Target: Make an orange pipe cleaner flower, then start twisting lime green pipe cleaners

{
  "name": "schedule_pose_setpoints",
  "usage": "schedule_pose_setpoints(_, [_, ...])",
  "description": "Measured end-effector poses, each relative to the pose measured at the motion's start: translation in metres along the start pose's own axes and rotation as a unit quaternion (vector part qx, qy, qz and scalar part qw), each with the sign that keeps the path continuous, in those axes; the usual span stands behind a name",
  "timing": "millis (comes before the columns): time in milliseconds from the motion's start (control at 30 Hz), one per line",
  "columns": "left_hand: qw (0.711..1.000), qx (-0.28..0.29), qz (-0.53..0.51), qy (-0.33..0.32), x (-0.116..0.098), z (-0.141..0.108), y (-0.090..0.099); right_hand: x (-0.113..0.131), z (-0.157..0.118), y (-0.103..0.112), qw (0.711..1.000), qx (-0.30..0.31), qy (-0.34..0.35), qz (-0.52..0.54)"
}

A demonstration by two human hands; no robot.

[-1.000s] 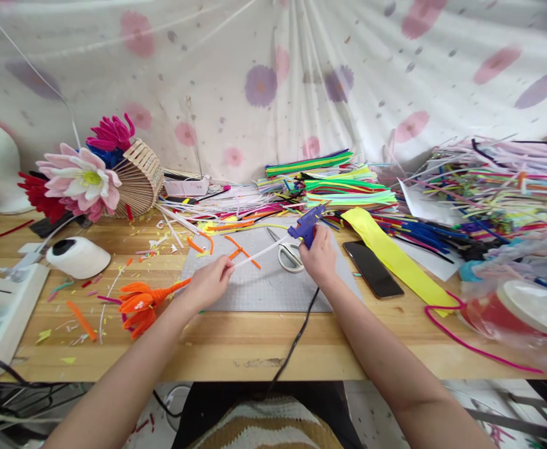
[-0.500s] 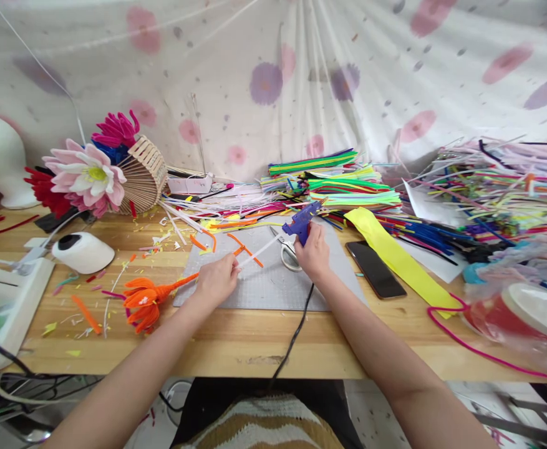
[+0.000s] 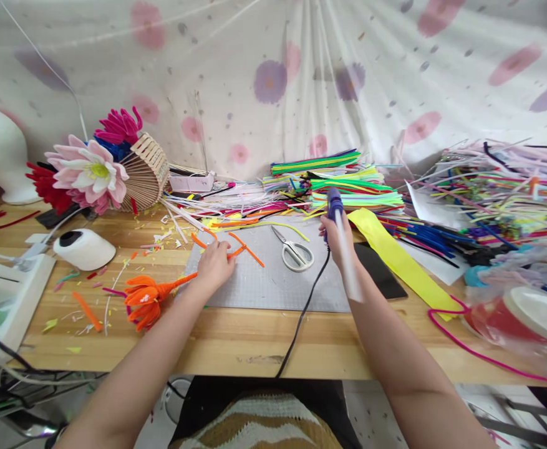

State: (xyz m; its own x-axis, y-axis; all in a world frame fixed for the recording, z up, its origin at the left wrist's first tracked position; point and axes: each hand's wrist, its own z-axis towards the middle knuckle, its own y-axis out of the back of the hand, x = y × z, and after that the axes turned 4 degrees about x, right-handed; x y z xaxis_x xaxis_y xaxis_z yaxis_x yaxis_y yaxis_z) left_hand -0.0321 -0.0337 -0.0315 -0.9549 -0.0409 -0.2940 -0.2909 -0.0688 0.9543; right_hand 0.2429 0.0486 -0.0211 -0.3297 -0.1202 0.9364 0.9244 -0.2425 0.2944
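My right hand (image 3: 336,229) is wrapped round a purple glue gun (image 3: 334,202), over the right part of the grey cutting mat (image 3: 273,290). A white glue stick (image 3: 348,262) sticks out of the gun back over my wrist, blurred. My left hand (image 3: 216,265) is closed at the mat's left side, by an orange pipe cleaner piece (image 3: 253,254); what its fingers hold is hidden. Left of that hand lies an orange pipe cleaner flower (image 3: 146,299), its stem running under the hand. White-handled scissors (image 3: 297,255) rest open on the mat between my hands.
Bundles of coloured pipe cleaners (image 3: 357,187) line the back. A black phone (image 3: 378,271) and a yellow strip (image 3: 399,259) lie at right. A white cone (image 3: 83,249) and a power strip (image 3: 15,299) stand at left. The gun's black cord (image 3: 299,330) crosses the front edge.
My right hand has moved right with the glue gun and turned it, taking the glue stick away from my left hand. My left hand has shifted slightly. The scissors are now uncovered.
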Motion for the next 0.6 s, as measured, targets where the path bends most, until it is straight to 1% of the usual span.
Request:
schedule_pose_setpoints(67, [0.999,0.005,0.041,0.002,0.004,0.006,-0.009,0.005,-0.005,0.000,0.995,0.078,-0.024,0.056])
schedule_pose_setpoints(133, [0.999,0.005,0.053,0.001,0.005,0.009,-0.015,0.009,-0.016,-0.007,0.982,0.174,-0.021,0.070])
schedule_pose_setpoints(200, [0.999,0.001,0.052,0.003,0.003,0.010,-0.018,0.012,-0.026,-0.017,0.961,0.270,-0.020,0.047])
schedule_pose_setpoints(233, [0.999,-0.001,0.050,0.007,0.002,0.010,-0.019,0.012,-0.031,-0.023,0.952,0.305,-0.024,0.026])
schedule_pose_setpoints(267, [0.999,-0.005,0.047,0.009,0.000,0.009,-0.020,0.013,-0.034,-0.029,0.945,0.327,-0.027,0.006])
schedule_pose_setpoints(367, [0.999,-0.017,0.027,0.014,-0.006,0.006,-0.023,0.010,-0.039,-0.042,0.938,0.343,-0.030,-0.030])
schedule_pose_setpoints(467, [0.999,-0.034,0.012,0.020,-0.008,0.005,-0.028,0.006,-0.040,-0.047,0.938,0.343,-0.039,-0.041])
schedule_pose_setpoints(600, [0.998,-0.051,0.022,0.016,-0.005,0.007,-0.032,-0.001,-0.041,-0.051,0.944,0.319,-0.055,-0.069])
